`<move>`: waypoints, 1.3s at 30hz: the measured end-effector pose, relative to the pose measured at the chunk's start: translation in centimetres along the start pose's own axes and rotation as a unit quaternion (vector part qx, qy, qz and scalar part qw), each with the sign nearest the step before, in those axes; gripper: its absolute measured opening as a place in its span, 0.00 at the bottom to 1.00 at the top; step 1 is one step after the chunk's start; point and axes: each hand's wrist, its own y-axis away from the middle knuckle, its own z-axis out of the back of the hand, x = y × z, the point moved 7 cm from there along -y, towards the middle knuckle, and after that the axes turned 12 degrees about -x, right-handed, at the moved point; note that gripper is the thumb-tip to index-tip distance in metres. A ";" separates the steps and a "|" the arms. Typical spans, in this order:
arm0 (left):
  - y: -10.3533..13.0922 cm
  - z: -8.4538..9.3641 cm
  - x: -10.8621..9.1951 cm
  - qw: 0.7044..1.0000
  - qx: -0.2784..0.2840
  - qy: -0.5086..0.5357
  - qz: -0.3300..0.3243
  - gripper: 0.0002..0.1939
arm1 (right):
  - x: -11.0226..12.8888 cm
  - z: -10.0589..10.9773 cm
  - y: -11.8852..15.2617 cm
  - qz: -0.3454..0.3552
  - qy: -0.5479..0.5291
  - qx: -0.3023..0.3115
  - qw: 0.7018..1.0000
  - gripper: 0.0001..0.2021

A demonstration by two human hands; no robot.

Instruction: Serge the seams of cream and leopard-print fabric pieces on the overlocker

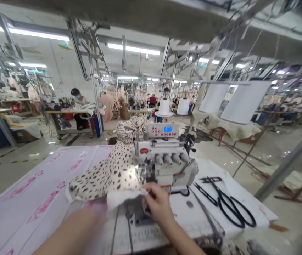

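Where the spotted cloth meets the needle of the serger, the right hand pinches its pale near edge, fingers curled shut on the fabric just in front of the machine's foot. The cloth lies on the bench, cream with dark spots, rumpled, and runs up and back over the left side of the serger in a heap. Its near hem shows a plain white underside. The left hand is hidden from view; only a blurred forearm crosses the bench low in the frame, so I cannot tell whether those fingers are spread or closed.

Right of the serger, black scissors lie flat on the white bench top, blades pointing toward the machine, well apart from the hand. A smaller pair of snips lies beside them. Pink-printed sheeting covers the left part of the bench. White thread cones stand above and behind on the right. Farther off, a person sits at another bench across the floor.
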 end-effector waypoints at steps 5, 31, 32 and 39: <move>0.5 -0.2 -6.6 0.974 -0.132 0.061 -0.171 0.12 | -2.1 -0.1 0.5 -0.110 -0.053 -0.015 0.992 0.05; -4.5 -2.5 -6.4 0.950 -0.102 0.176 -0.236 0.12 | 3.1 1.1 0.3 0.337 0.158 0.081 0.925 0.08; -4.5 -2.5 -6.4 0.948 -0.099 0.177 -0.244 0.13 | 3.3 1.1 0.4 0.351 0.159 0.079 0.919 0.08; -4.2 -1.8 -6.4 0.933 -0.078 0.181 -0.301 0.14 | 3.8 0.9 0.7 0.353 0.148 0.084 0.920 0.07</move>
